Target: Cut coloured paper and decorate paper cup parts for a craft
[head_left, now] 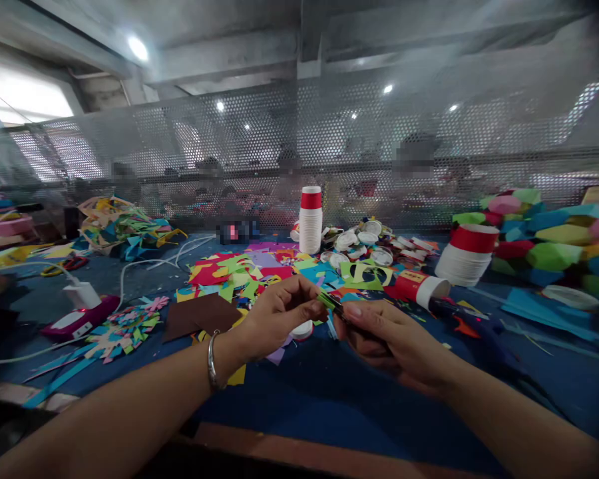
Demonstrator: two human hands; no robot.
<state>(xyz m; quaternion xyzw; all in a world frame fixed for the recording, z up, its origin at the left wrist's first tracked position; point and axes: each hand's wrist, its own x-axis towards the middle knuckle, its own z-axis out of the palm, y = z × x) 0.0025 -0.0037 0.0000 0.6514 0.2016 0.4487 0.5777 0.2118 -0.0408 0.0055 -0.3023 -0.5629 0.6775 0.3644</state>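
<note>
My left hand (284, 309), with a silver bracelet (212, 359) at the wrist, is closed in a pinch on a small green paper piece (323, 297). My right hand (379, 332) grips a slim dark tool (337, 309), whose tip meets the green paper; its exact kind is partly hidden by my fingers. Both hands are held over the front of the blue table (324, 406), fingertips close together. Just behind them lies a heap of bright paper scraps (239, 273), and a small white round piece (302, 330) shows below the left fingers.
A paper cup stack (310, 226) stands behind the scraps, beside piled white rings (367, 239). To the right are a tipped cup (422, 287), another stack (466, 256) and a glue gun (472, 322). Leftward lie a purple power strip (82, 319), cables and brown paper (199, 316).
</note>
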